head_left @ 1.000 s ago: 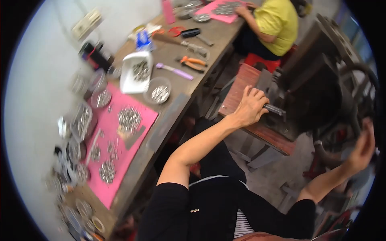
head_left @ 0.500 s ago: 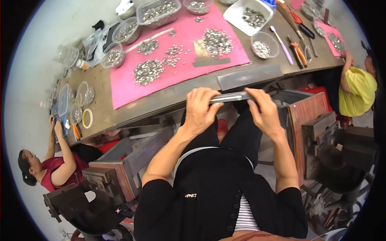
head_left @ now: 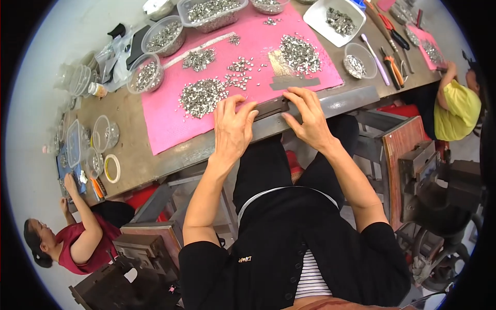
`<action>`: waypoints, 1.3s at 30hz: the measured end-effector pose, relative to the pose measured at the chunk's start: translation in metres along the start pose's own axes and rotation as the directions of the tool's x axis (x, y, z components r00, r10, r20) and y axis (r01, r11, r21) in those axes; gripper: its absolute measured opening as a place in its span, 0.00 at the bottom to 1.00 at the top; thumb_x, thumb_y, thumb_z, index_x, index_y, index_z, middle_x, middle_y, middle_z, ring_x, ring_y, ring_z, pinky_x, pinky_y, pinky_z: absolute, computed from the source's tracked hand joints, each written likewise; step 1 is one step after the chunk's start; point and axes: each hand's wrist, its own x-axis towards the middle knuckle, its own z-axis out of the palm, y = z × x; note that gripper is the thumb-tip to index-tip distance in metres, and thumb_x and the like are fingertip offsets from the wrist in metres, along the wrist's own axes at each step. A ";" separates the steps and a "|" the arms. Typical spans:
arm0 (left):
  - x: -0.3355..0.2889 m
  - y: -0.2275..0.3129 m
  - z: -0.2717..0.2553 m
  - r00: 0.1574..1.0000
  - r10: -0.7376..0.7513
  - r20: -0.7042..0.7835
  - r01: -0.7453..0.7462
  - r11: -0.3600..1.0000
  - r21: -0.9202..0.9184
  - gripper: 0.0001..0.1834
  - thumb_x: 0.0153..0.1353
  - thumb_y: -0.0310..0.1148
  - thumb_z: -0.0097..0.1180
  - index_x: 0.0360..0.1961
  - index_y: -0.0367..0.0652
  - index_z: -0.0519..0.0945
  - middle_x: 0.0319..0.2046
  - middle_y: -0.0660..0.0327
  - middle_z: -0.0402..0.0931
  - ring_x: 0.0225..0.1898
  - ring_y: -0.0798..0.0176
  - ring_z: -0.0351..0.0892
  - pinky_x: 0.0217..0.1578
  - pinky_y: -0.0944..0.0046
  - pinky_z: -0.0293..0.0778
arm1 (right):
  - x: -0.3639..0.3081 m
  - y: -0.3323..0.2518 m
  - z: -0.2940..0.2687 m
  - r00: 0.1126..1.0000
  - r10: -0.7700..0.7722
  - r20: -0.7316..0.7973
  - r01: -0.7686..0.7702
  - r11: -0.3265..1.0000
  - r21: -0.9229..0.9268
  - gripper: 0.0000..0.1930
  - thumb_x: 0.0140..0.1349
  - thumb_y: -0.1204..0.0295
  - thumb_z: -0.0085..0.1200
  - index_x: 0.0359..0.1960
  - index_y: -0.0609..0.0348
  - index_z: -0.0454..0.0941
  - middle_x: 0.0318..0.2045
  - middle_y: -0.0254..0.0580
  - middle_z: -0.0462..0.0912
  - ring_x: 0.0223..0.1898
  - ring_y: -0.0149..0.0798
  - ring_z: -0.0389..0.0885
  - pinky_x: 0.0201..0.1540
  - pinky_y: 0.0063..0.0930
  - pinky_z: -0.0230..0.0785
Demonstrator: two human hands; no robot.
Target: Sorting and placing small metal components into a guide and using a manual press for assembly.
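My left hand (head_left: 233, 126) and my right hand (head_left: 309, 120) hold a dark grey metal bar (head_left: 272, 108) from its two ends, at the front edge of the workbench. Fingers cover both ends of it, and I cannot tell whether it rests on the edge. Beyond them lies a pink mat (head_left: 168, 129) with heaps of small silvery metal pieces. A large heap (head_left: 202, 97) sits just past my left hand, and another heap (head_left: 300, 54) lies farther off to the right. In front of that one is a flat grey strip (head_left: 295, 83).
Clear tubs of metal pieces (head_left: 146, 77) stand along the mat's far and left sides. A white tray (head_left: 316, 20), a small round tub (head_left: 360, 60), a purple toothbrush (head_left: 375, 60) and orange-handled pliers (head_left: 392, 68) lie to the right. People work at both sides.
Both hands have moved forward with the bar, from above my lap to the bench's front edge. The bar has been tilted, so a dark face shows instead of its shiny edge.
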 end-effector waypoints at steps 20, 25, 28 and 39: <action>-0.093 0.010 -0.049 0.609 -0.793 -0.022 0.369 0.308 -0.877 0.22 0.79 0.33 0.40 0.68 0.31 0.60 0.67 0.40 0.64 0.62 0.44 0.77 0.56 0.53 0.80 | -0.007 0.016 0.015 0.995 -0.051 -0.083 0.044 0.996 -0.080 0.24 0.53 0.70 0.70 0.53 0.59 0.78 0.51 0.44 0.78 0.56 0.52 0.74 0.58 0.45 0.67; -0.093 -0.010 -0.061 0.582 -0.751 0.311 0.463 -0.008 -0.887 0.22 0.79 0.37 0.44 0.63 0.31 0.67 0.63 0.38 0.70 0.59 0.42 0.80 0.52 0.55 0.83 | -0.007 0.014 0.015 0.996 -0.038 -0.079 0.031 0.995 -0.095 0.24 0.53 0.69 0.69 0.53 0.58 0.78 0.51 0.43 0.79 0.56 0.51 0.74 0.58 0.45 0.66; -0.090 -0.009 -0.069 0.597 -0.645 0.477 0.555 -0.097 -0.826 0.18 0.78 0.37 0.46 0.57 0.32 0.71 0.54 0.41 0.79 0.53 0.45 0.84 0.49 0.56 0.84 | -0.006 0.009 0.010 0.998 -0.018 -0.063 0.012 0.996 -0.090 0.23 0.54 0.71 0.70 0.52 0.59 0.79 0.52 0.45 0.79 0.56 0.51 0.75 0.59 0.44 0.66; -0.019 0.017 -0.019 0.915 -0.384 0.122 0.313 0.488 -0.815 0.13 0.73 0.25 0.52 0.55 0.33 0.72 0.41 0.52 0.83 0.43 0.62 0.84 0.48 0.64 0.80 | 0.026 0.015 0.014 0.973 -0.231 0.016 0.231 0.964 -0.132 0.07 0.58 0.75 0.64 0.38 0.56 0.81 0.38 0.34 0.83 0.42 0.37 0.82 0.58 0.40 0.64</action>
